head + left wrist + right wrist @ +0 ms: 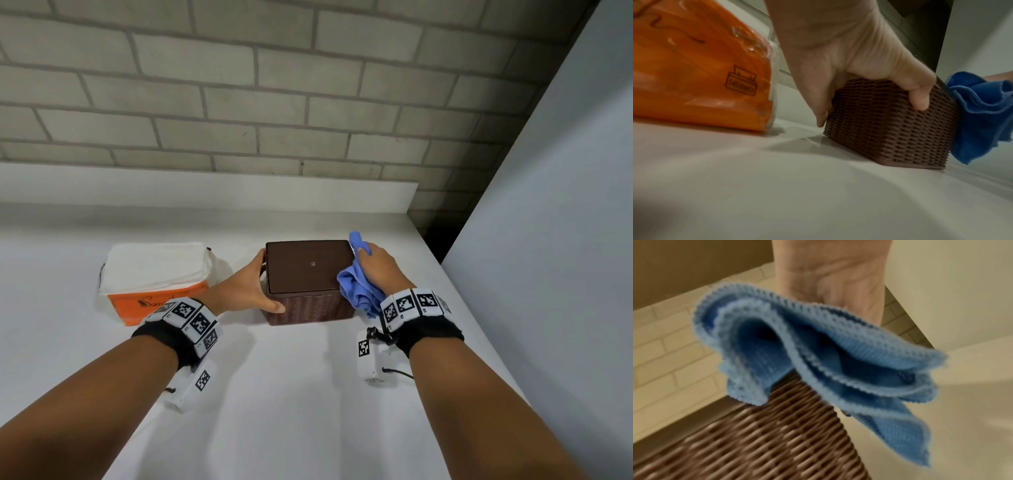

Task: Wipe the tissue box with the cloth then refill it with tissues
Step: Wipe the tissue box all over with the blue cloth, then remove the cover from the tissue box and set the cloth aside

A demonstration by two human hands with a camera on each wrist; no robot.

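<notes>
Tissue box [308,281] on the table [308,394], long axis left–right. Left hand [248,286] clasps its left end; right hand [380,270] presses the bunched cloth [359,291] against its right end — the nearer hand for wiping.

I see a white countertop [308,394] with a low white backsplash ledge [205,186] at the back. Grey brick wall [274,85] above it. Plain pale panel [565,205] on my right; dark gap [435,240] beside the counter's far corner.

orange tissue pack [150,301], script partly hidden, unreadable
</notes>
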